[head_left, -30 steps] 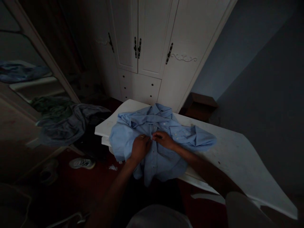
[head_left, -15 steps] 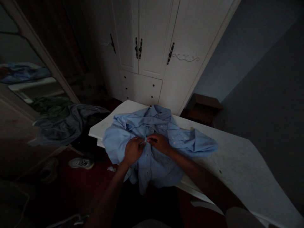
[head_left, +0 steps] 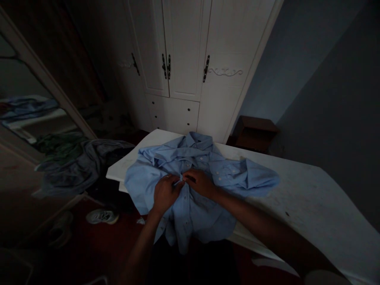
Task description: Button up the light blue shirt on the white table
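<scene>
A light blue button-up shirt (head_left: 166, 166) lies front-up on a white table (head_left: 311, 202), collar toward the wardrobe, its hem hanging over the near edge. My left hand (head_left: 164, 192) pinches the left side of the button placket at mid-chest. My right hand (head_left: 199, 182) pinches the other side, fingertips meeting the left hand's. Both hands are closed on the shirt front. The room is dim and the button itself is too small to make out.
A white wardrobe (head_left: 184, 59) with dark handles stands behind the table. A brown box (head_left: 252, 132) sits to its right. At left, crumpled clothes (head_left: 77, 166) lie heaped by a mirror. A white shoe (head_left: 102, 216) lies on the dark red floor.
My hands stay pinched together on the placket and have hardly shifted along the shirt. The head view has drifted, so table and shirt sit slightly lower and further left.
</scene>
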Motion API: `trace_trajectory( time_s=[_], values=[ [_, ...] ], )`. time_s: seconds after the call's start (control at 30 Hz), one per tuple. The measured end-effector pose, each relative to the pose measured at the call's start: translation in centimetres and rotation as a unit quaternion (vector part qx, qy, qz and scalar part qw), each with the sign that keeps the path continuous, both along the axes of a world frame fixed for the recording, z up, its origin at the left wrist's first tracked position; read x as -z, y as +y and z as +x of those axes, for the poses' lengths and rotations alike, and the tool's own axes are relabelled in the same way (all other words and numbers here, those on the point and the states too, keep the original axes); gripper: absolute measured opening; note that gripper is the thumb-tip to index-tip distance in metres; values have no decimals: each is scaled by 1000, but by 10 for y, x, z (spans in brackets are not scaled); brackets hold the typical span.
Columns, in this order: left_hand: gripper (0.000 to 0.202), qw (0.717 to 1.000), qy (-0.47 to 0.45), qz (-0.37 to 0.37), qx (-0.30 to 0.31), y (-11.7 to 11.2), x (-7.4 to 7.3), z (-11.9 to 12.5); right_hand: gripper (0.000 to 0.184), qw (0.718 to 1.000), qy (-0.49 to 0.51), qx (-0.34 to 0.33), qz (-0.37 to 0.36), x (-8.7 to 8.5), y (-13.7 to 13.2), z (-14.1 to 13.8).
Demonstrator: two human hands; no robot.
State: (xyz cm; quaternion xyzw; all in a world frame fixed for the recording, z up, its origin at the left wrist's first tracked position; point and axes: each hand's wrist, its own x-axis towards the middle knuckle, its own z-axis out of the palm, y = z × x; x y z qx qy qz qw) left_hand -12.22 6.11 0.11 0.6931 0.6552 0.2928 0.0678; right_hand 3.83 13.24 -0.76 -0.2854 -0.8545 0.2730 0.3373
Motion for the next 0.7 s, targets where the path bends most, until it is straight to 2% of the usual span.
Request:
trace_trajectory(
  time_s=[0.13, 0.2, 0.3, 0.43, 0.57, 0.7],
  values=[
    [19, 1000, -9, 5, 0, -1, 3, -1, 35, 995, -39, -27, 85, 2, -4, 1],
    [18, 1000, -17, 11, -4, -2, 4, -1, 35, 989, -65, -31, 131, 3, -6, 3],
    [18, 999, -26, 17, -10, -3, 4, -1, 30, 986, -55, -18, 155, 3, -5, 4],
    [18, 999, -52, 6, -8, -4, 3, -1, 26, 992, -4, -25, 126, 6, -1, 5],
    [15, 998, -66, -12, -8, -4, 2, -3, 19, 993, 47, -62, 83, 7, 6, 6],
    [13, 997, -81, -16, -6, -4, 3, -4, 16, 994, 55, -70, 57, 6, 9, 7]
  ],
)
